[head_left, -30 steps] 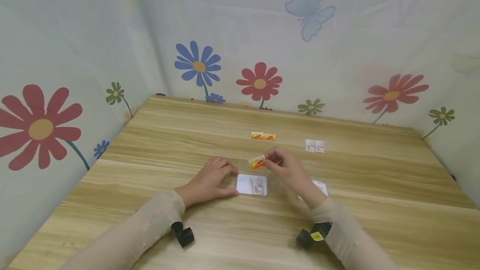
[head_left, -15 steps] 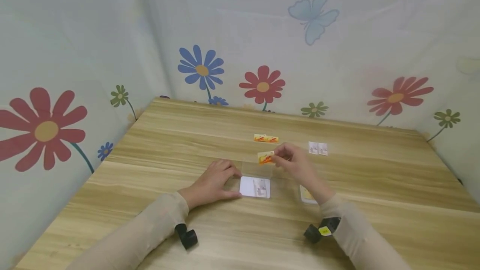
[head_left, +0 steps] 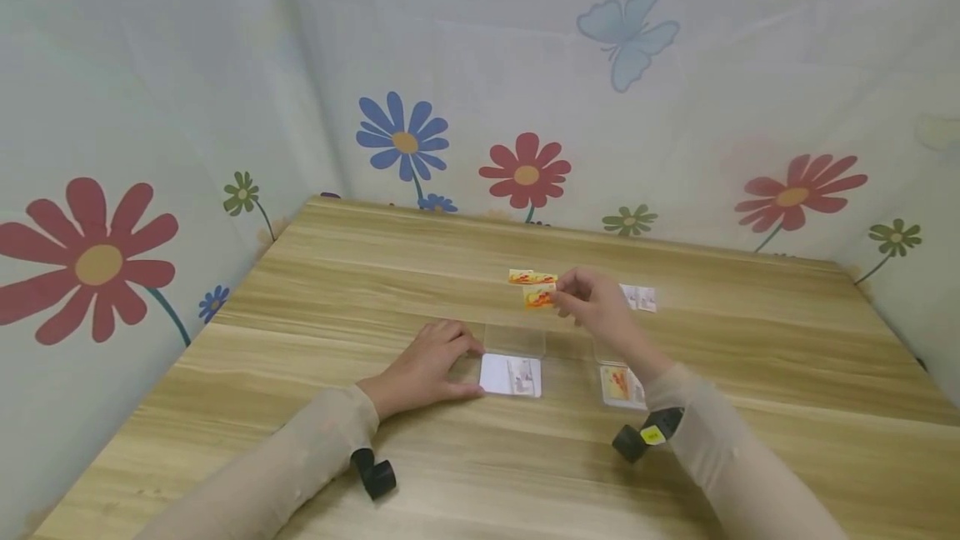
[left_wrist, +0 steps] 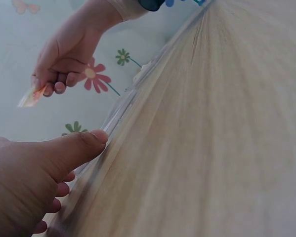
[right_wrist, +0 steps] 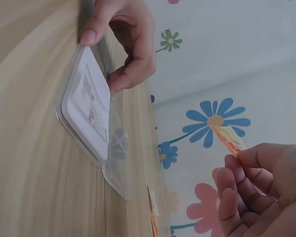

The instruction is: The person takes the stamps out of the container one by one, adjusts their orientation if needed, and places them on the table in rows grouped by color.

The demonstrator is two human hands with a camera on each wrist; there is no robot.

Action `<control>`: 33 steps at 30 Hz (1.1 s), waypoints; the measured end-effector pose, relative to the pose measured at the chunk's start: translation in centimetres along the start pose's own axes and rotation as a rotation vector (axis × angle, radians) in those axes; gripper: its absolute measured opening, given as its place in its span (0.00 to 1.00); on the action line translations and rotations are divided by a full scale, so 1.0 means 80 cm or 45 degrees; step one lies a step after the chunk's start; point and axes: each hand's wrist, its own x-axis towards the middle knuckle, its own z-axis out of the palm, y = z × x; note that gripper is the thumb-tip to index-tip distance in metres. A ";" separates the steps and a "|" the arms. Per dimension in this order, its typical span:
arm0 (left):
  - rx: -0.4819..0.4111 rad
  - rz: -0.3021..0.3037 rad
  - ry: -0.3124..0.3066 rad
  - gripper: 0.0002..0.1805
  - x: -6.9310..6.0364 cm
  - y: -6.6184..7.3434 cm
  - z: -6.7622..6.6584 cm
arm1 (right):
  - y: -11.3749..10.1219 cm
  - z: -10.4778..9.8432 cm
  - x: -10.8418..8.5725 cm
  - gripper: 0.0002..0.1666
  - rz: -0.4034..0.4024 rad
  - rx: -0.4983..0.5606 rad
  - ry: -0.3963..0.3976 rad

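A white curtain [head_left: 457,40] printed with flowers and a butterfly stands behind and beside the wooden counter [head_left: 375,265]. Two beige sleeves reach in from the near side, the left sleeve [head_left: 277,457] and the right sleeve [head_left: 738,448]. The left hand [head_left: 429,361] rests low on the counter, its thumb and fingers holding the left edge of the left case [head_left: 493,374]. The right hand [head_left: 600,311] is raised farther off, pinching an orange card between thumb and forefinger. Each case has a clear lid laid back on its far side: the left lid [head_left: 515,340] and the right lid [head_left: 606,350]. The right case [head_left: 622,404] is partly hidden by the right sleeve. A black camera [head_left: 375,477] sits at the left wrist, and one with a yellow label at the right. On the far counter lie two orange cards [head_left: 531,277] and, to their right, two pale cards [head_left: 642,298], partly behind the hand. The pinched card [head_left: 537,297] is above the counter, left of the fingers. A single pale card [head_left: 521,377] fills the left case's right half; an orange one [head_left: 617,384] lies in the left half of the right case.
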 end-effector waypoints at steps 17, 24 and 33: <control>-0.007 -0.007 -0.003 0.26 0.000 -0.003 0.001 | 0.023 -0.016 0.032 0.14 0.201 0.009 0.015; 0.009 -0.003 -0.007 0.26 0.000 -0.004 0.003 | 0.032 -0.023 0.040 0.14 0.206 0.026 0.008; 0.005 -0.012 -0.012 0.26 0.000 0.000 -0.002 | 0.036 -0.032 0.055 0.16 0.207 -0.007 0.006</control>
